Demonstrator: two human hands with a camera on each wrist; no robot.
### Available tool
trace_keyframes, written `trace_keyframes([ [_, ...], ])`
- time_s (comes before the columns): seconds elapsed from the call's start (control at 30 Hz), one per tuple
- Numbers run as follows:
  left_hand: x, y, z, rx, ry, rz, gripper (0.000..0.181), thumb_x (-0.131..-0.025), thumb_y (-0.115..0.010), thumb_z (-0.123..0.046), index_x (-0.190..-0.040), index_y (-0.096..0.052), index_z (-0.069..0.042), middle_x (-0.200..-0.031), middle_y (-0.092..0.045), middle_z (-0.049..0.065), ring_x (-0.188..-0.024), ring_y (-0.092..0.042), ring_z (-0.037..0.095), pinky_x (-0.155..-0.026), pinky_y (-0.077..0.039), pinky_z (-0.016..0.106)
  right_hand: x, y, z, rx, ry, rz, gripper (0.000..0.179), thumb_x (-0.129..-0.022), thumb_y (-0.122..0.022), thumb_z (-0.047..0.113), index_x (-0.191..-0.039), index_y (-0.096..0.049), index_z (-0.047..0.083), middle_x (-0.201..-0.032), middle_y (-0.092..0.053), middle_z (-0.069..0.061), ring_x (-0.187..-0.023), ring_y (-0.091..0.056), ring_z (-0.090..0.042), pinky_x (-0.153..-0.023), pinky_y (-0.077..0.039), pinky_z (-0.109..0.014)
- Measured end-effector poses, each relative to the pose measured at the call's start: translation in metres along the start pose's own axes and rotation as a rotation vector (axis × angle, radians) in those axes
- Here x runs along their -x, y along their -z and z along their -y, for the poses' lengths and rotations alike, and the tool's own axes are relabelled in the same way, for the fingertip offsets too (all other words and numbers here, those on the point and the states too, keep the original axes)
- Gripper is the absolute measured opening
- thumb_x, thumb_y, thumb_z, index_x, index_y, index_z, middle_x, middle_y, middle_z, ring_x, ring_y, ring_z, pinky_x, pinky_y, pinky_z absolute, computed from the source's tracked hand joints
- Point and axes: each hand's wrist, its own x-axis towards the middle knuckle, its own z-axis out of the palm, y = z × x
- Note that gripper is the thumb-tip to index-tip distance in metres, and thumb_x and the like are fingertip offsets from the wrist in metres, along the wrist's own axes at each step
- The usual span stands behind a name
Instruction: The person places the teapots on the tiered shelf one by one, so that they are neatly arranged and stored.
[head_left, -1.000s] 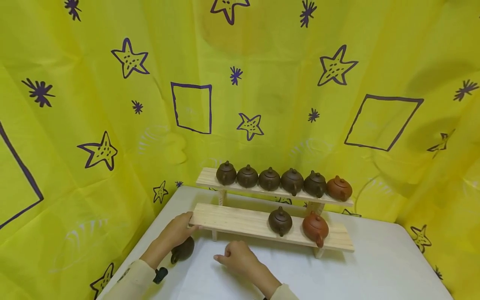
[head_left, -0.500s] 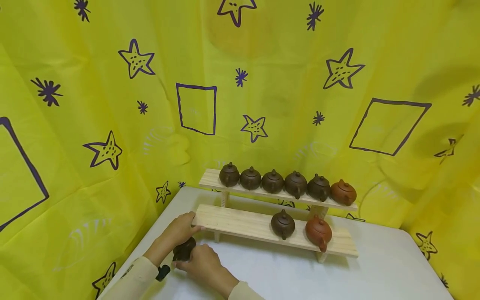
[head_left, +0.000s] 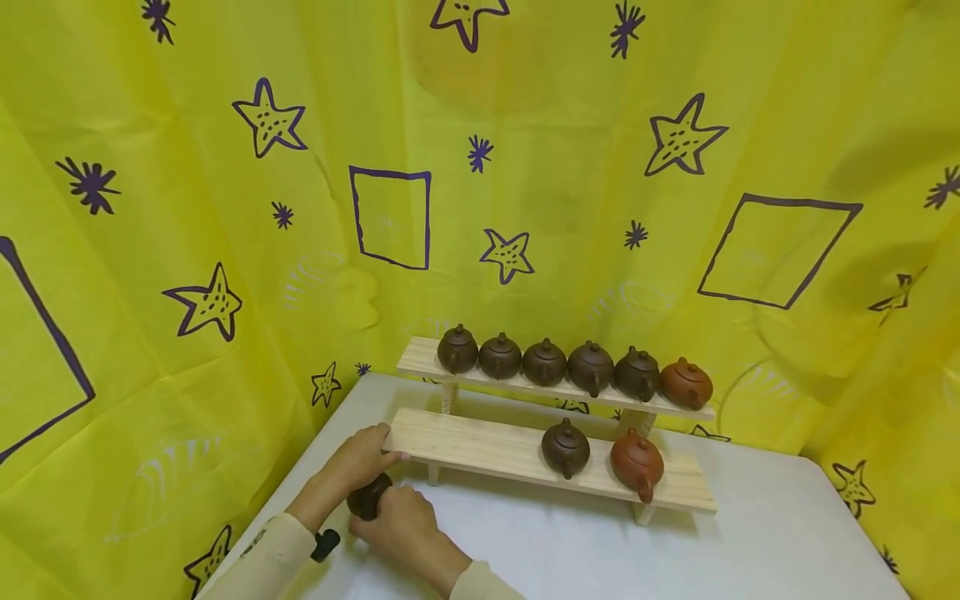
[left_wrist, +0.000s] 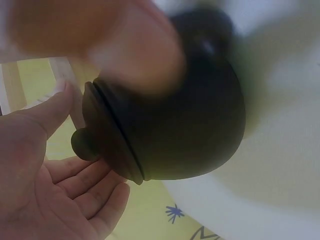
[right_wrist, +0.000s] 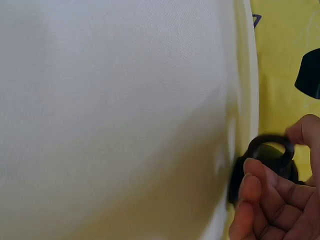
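Note:
A dark brown teapot (head_left: 366,497) sits on the white table at the left, below the lower shelf. My right hand (head_left: 402,525) grips it from the near side. In the right wrist view the thumb meets the loop handle (right_wrist: 272,142) and the fingers lie in front of the pot. The left wrist view shows the teapot (left_wrist: 195,130) close up, lid knob to the left, a blurred finger covering part of it. At the left end of the lower wooden shelf (head_left: 465,433), my left hand (head_left: 360,458) rests with relaxed fingers, thumb along the front edge.
On the upper shelf (head_left: 416,354) stand several dark teapots (head_left: 545,362) in a row and one reddish teapot (head_left: 686,383) at the right end. The lower shelf carries a dark teapot (head_left: 566,448) and a reddish one (head_left: 637,465). Yellow patterned cloth (head_left: 555,100) surrounds the white table (head_left: 540,550).
My right hand has come left from in front of the lower shelf and taken hold of the dark teapot. The left hand stays at the shelf end.

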Motion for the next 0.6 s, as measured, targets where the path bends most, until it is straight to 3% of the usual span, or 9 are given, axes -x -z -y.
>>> trace_keyframes([
  [0.2,0.000,0.001,0.000,-0.013,0.000,-0.009,0.043,-0.095,-0.080,-0.031,-0.113,-0.064,0.006,-0.102,-0.072,0.019,-0.093,-0.069,0.030,-0.084,-0.057,0.050,0.002,0.010,0.000,0.121,0.022,0.013,0.041,-0.087,-0.076,0.046,-0.071,-0.063,0.010,-0.066,-0.061,-0.003,-0.055,-0.055,-0.014,-0.049,-0.045,-0.029],
  [0.43,0.001,0.001,0.001,-0.026,-0.013,-0.002,0.042,-0.095,-0.080,-0.029,-0.111,-0.063,0.006,-0.099,-0.071,0.020,-0.091,-0.069,0.032,-0.081,-0.056,0.051,0.003,0.008,-0.002,0.223,0.085,0.050,0.040,-0.094,-0.079,0.047,-0.088,-0.073,0.008,-0.075,-0.071,-0.005,-0.064,-0.068,-0.016,-0.054,-0.053,-0.027],
  [0.6,0.001,0.001,0.000,-0.018,-0.004,0.007,0.043,-0.095,-0.080,-0.029,-0.113,-0.063,0.007,-0.100,-0.071,0.020,-0.092,-0.069,0.031,-0.082,-0.056,0.051,0.005,0.007,-0.006,0.245,0.128,0.050,0.029,-0.094,-0.080,0.037,-0.094,-0.076,0.008,-0.081,-0.076,-0.006,-0.068,-0.073,-0.016,-0.056,-0.056,-0.025],
])
